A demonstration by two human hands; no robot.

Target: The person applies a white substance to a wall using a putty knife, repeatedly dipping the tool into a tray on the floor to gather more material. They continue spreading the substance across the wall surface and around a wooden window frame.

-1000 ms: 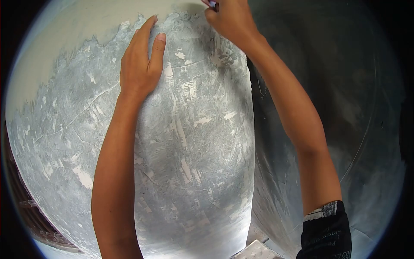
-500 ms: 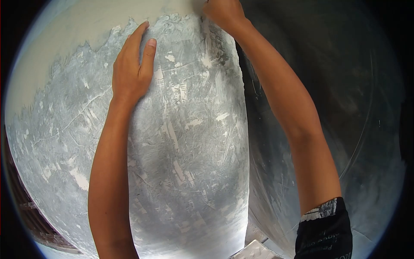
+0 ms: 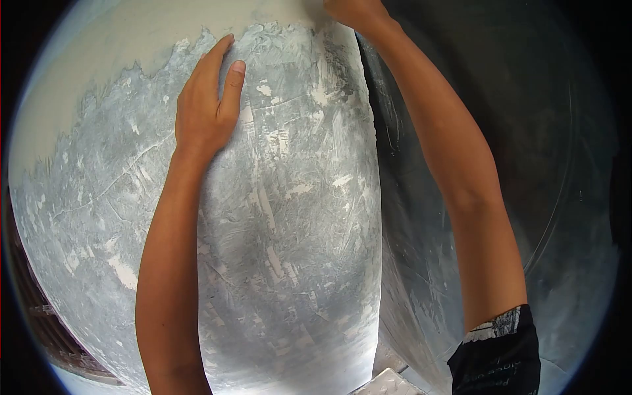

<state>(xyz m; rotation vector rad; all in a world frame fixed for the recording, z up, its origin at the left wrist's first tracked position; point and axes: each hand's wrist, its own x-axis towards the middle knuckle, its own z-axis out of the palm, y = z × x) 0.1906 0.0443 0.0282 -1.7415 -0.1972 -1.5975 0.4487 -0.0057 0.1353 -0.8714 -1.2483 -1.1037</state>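
A broad surface [image 3: 283, 217] with patchy grey and white plaster bulges in the wide lens. Along its top and upper left, a smooth cream coat [image 3: 85, 72] meets the rough grey part in a ragged line. My left hand [image 3: 209, 99] lies open against the grey part just under that line, thumb apart from the fingers. At the top edge of the view, my right hand [image 3: 361, 14] is curled near the surface's upper right corner. Its fingers are mostly cut off, and whatever they hold is hidden.
To the right stands a dark, scratched surface [image 3: 526, 164], separated by the plastered surface's upright edge. A pale flat slab [image 3: 388, 383] lies low at the bottom. Dark brown ridged material [image 3: 49, 322] shows at the lower left.
My right hand has shifted slightly right and up, along the top of the surface. My left hand stays against the plaster, a little further right in the view.
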